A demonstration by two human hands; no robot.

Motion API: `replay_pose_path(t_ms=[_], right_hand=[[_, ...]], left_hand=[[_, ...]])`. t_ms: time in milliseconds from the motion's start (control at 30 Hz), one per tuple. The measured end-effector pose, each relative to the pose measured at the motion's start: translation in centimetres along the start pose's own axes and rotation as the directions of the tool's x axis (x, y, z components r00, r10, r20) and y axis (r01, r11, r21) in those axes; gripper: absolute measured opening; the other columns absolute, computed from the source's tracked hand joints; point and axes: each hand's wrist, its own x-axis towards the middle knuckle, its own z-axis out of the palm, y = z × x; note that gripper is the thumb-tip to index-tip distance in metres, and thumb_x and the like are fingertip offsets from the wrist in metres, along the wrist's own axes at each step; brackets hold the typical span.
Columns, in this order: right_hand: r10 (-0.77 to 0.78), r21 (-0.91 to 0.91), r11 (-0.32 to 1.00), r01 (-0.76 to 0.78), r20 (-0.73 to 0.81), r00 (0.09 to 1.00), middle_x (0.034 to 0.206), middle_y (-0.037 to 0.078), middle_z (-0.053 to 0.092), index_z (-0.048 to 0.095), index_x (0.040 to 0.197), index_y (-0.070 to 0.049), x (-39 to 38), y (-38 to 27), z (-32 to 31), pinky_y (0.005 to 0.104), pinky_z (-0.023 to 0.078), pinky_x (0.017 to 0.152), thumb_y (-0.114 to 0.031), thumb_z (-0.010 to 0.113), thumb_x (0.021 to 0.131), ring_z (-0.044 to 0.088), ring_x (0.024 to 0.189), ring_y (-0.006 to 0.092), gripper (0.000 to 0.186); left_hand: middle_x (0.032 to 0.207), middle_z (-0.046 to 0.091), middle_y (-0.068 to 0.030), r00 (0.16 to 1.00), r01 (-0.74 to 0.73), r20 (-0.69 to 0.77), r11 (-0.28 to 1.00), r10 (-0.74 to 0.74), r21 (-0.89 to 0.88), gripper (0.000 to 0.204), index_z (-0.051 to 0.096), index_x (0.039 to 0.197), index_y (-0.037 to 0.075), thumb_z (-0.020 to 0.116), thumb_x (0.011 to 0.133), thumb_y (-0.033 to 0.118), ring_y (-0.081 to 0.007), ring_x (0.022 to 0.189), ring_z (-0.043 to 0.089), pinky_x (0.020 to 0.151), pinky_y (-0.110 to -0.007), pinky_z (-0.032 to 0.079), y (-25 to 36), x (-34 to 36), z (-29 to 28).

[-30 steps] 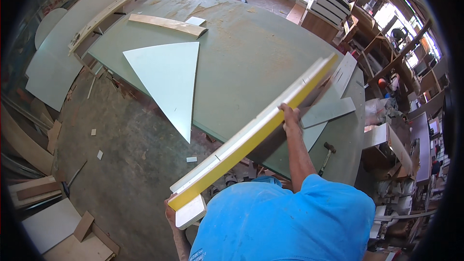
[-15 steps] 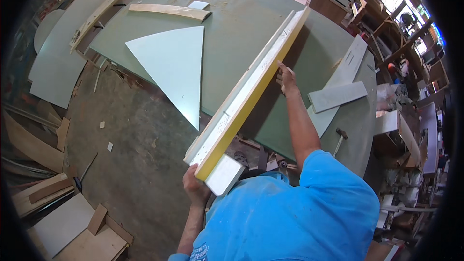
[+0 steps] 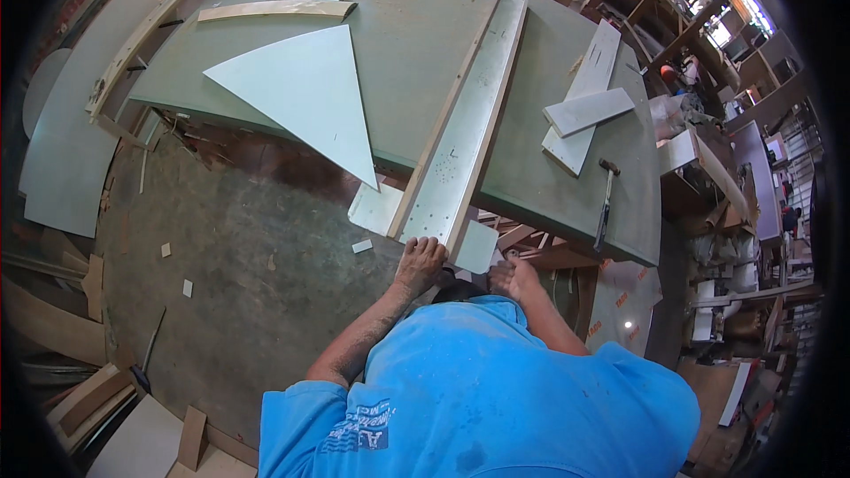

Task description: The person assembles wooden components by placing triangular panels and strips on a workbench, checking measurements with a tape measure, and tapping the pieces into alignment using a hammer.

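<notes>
We see the long trough (image 3: 469,133) lying lengthwise on the green table (image 3: 398,71), its near end jutting past the table's edge toward the person's body. The left hand (image 3: 421,264) curls over that near end, its fingers closed on the lip of the white base. The right hand (image 3: 515,279) sits just beside the white end plate (image 3: 478,246) with its fingers bent in; whether it grips anything, we cannot tell. We judge the trough stiff and fairly heavy, since the left rail (image 3: 449,106) and right rail (image 3: 492,128) brace its flat base, whose pale face looks smooth and perhaps slippery. We would take hold by both rails, near the middle for balance, rather than by the end plate, whose joint might be weak and whose corners could chip
</notes>
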Motion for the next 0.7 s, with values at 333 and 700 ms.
replay_pose_path(t_ms=[333,700], right_hand=[[-0.012,-0.043,0.999,0.019,0.172,0.985,0.109,0.025,0.069,0.05,0.137,-0.001,-3.2,3.2,5.9,0.0509,0.057,0.088,-0.062,0.055,0.098,0.07,0.098,0.0372,0.072],[-0.138,-0.08,0.989,0.126,-0.179,0.974,0.086,0.018,0.071,0.061,0.113,0.0,0.6,0.0,5.8,0.0413,0.059,0.057,-0.054,0.064,0.098,0.071,0.068,0.0301,0.056]], left_hand=[[0.091,0.066,-0.0147,0.673,0.609,0.048,0.516,-0.738,-0.602,0.04,0.062,0.103,0.001,0.071,0.093,0.039,-0.0288,0.076,0.065,0.069,-0.04,0.052,-8.5,-7.3,-0.4],[0.104,0.072,-0.0156,0.759,0.56,0.569,-0.128,-0.317,-0.818,0.031,0.062,0.116,-0.006,0.053,0.104,0.021,-0.0209,0.084,0.07,0.08,-0.034,0.057,-15.4,-1.1,1.2]])
